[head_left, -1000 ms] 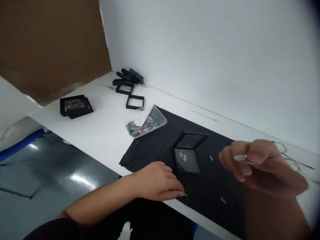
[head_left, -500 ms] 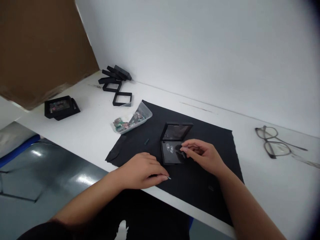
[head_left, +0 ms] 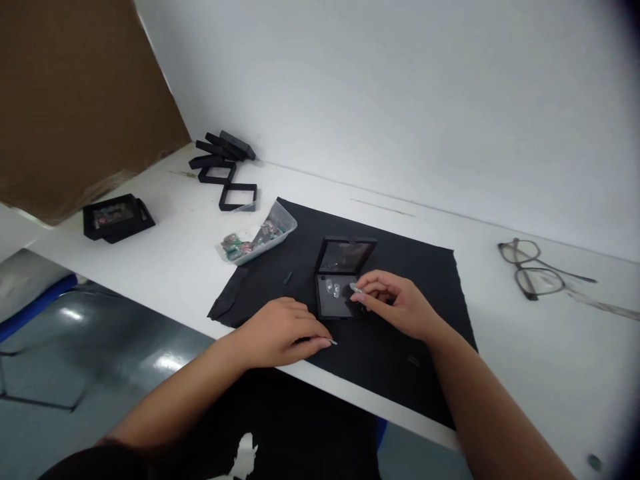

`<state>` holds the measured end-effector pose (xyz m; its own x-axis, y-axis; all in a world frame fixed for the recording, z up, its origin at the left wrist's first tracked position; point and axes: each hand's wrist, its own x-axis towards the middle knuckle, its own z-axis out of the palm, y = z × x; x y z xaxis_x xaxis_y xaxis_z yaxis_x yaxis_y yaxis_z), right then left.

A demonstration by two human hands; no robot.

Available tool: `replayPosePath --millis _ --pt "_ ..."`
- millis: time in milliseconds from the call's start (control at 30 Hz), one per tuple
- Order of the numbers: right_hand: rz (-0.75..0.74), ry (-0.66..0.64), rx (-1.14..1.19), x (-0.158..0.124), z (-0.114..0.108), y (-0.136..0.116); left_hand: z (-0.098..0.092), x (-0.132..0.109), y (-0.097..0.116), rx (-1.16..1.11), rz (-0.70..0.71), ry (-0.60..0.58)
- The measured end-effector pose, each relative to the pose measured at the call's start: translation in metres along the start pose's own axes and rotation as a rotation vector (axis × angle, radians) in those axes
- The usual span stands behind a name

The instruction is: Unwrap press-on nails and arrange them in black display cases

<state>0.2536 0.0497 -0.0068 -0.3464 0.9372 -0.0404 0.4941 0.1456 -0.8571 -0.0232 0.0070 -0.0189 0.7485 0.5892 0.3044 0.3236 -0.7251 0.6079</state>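
A small black hinged case (head_left: 340,277) lies open on a black cloth (head_left: 400,267), with a few pale pieces on its lower panel. My right hand (head_left: 395,303) hovers over the case's right side, fingertips pinched on a small pale piece. My left hand (head_left: 283,331) rests on the cloth just left of the case, fingers curled down, a small thin object at its fingertips that I cannot make out. A tiny dark piece (head_left: 287,277) lies on the cloth to the left.
A clear bag of small coloured pieces (head_left: 255,237) lies at the cloth's left corner. Empty black frames (head_left: 223,170) and a filled black case (head_left: 116,217) sit further left. Glasses (head_left: 533,267) lie at the right. Brown cardboard (head_left: 75,87) leans at the back left.
My right hand came down from close to the camera to the open case, holding its small piece over it. The view has shifted, so everything sits further left. My left hand stayed put.
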Motion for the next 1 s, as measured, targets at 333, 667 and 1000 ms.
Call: replayPosePath --millis 333,667,1000 --pt "0.005 0.002 -0.018 0.001 0.003 0.001 0.000 0.001 0.001 0.013 -0.015 0.010" --pt "-0.025 0.081 -0.164 0.002 0.007 0.003 -0.001 0.001 0.002 0.022 -0.022 0.008" --pt "-0.047 0.041 -0.308 0.000 0.007 -0.006 0.000 0.002 0.001 0.035 -0.026 0.002"
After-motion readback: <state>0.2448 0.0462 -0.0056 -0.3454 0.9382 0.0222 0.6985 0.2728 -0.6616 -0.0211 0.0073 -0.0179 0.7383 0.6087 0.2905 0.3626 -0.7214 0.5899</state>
